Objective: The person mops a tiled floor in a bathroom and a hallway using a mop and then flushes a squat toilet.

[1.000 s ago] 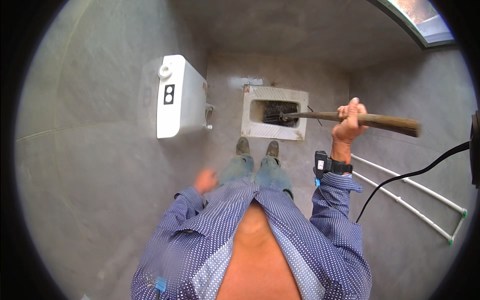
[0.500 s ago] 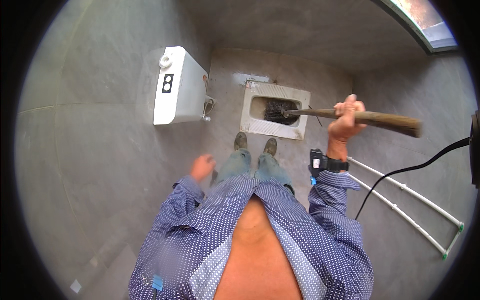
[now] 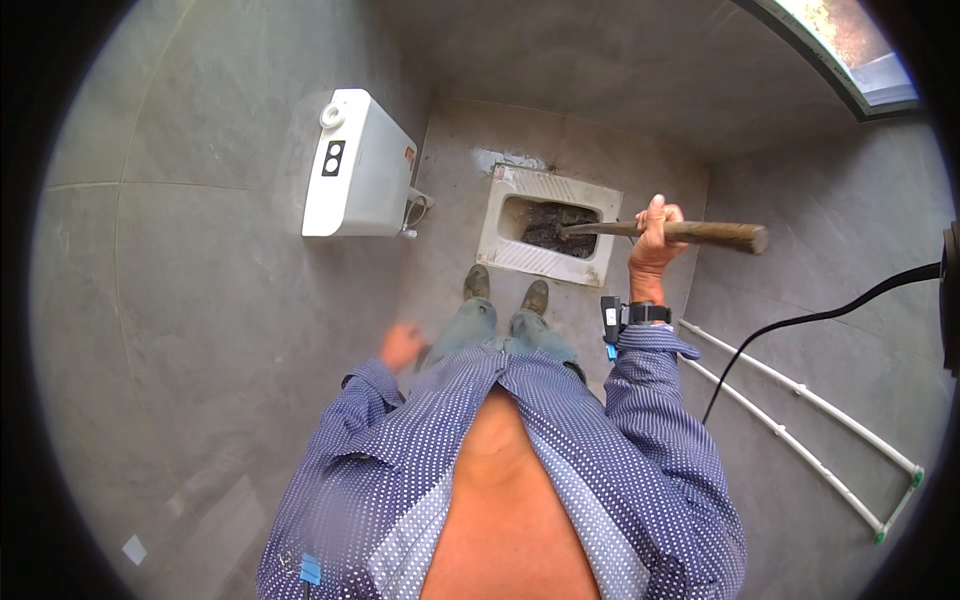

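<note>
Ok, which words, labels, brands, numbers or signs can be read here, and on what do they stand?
No text can be read.
Orange sticker on the white cistern: too small to read.
White label on the black wrist device: also too small.

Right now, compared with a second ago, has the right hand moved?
Yes, leftward: the right hand, holding the wooden handle, is now closer to the right edge of the squat toilet.
</note>
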